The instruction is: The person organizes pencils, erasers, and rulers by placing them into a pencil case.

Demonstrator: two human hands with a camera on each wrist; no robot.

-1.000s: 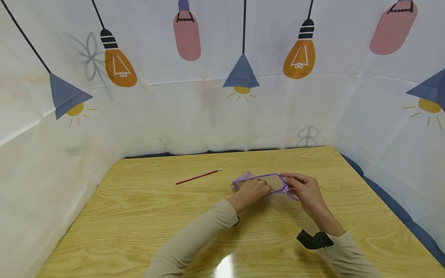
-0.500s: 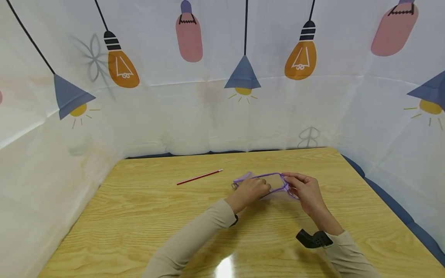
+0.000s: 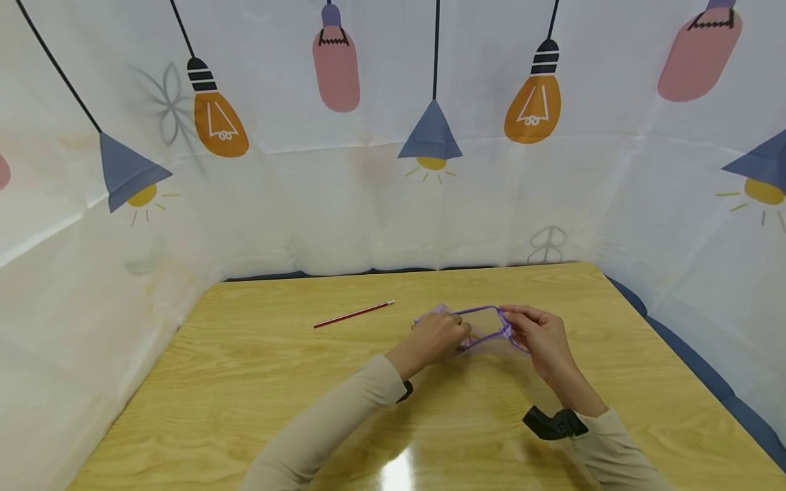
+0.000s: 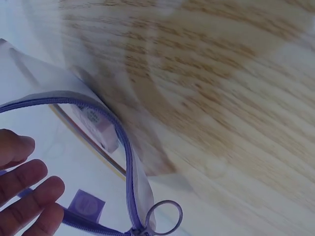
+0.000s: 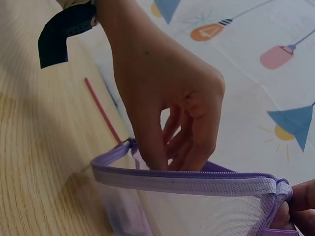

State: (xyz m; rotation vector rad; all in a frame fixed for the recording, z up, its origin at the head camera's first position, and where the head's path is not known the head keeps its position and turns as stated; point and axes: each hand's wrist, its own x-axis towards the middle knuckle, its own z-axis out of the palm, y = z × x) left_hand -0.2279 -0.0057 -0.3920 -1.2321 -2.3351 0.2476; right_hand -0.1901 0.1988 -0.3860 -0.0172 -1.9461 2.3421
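A purple-edged mesh zip pouch (image 3: 482, 309) lies on the table with its mouth unzipped. My left hand (image 3: 437, 335) reaches over the mouth; its fingers dip behind the near rim in the right wrist view. In the left wrist view the fingers of that hand (image 4: 32, 196) are loosely bent, with nothing visible between them. At the pouch's right end my right hand (image 3: 543, 341) pinches the corner between thumb and fingers. Inside the pouch are a small pale block with print (image 4: 101, 130) and a long thin yellow-brown stick (image 4: 91, 143). A ring pull (image 4: 167, 216) hangs at the zip's end.
A red pencil (image 3: 355, 314) with a pale end lies on the wooden table (image 3: 258, 368), left of the pouch. Behind the table hangs a white curtain (image 3: 344, 204) printed with lamps and bulbs.
My left hand has drawn slightly back to the left over the pouch's mouth. My right hand keeps its pinch on the corner. The camera view has shifted a little.
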